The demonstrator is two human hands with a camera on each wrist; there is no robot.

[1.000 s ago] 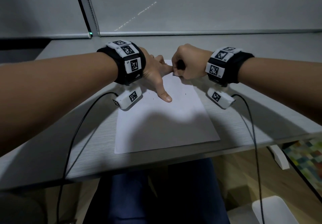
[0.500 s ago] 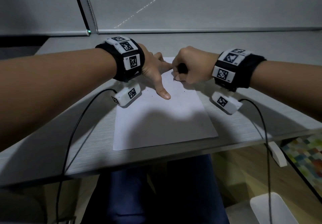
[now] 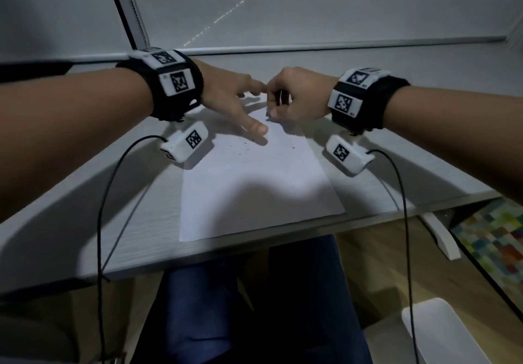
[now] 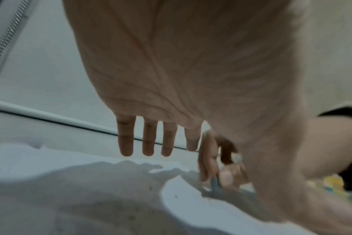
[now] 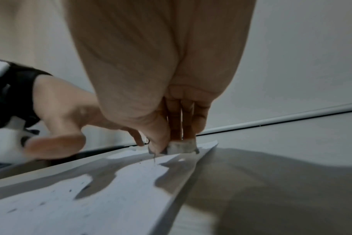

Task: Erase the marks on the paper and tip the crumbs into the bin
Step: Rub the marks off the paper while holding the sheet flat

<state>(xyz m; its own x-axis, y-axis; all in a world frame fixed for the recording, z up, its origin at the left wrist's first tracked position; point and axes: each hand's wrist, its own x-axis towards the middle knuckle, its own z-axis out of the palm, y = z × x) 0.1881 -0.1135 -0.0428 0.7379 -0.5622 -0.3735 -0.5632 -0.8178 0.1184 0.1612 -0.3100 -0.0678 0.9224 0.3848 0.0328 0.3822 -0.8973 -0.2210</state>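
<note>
Paper (image 3: pixel 254 182) lies on the grey desk (image 3: pixel 85 222), near edge at the desk's front. Head view: left hand (image 3: pixel 232 100) is spread w/ straight fingers over the far part of the sheet, thumb pointing near; right hand (image 3: pixel 294 95) is curled just right of it. Dark crumbs (image 3: pixel 243 144) dot the sheet; white bin (image 3: pixel 441 332) on floor, near right. Left wrist view: fingers (image 4: pixel 127 139) straight, above the paper. Right wrist view: right hand pinches a grubby eraser (image 5: pixel 181 147) down on the paper's far right edge.

Open pale grey wood-grain surface (image 3: pixel 85 222) left and right of flat white paper sheet (image 3: pixel 254 194). Far end crowded: left hand (image 3: pixel 226 100) and right hand (image 3: pixel 297 97) nearly touching above it.
</note>
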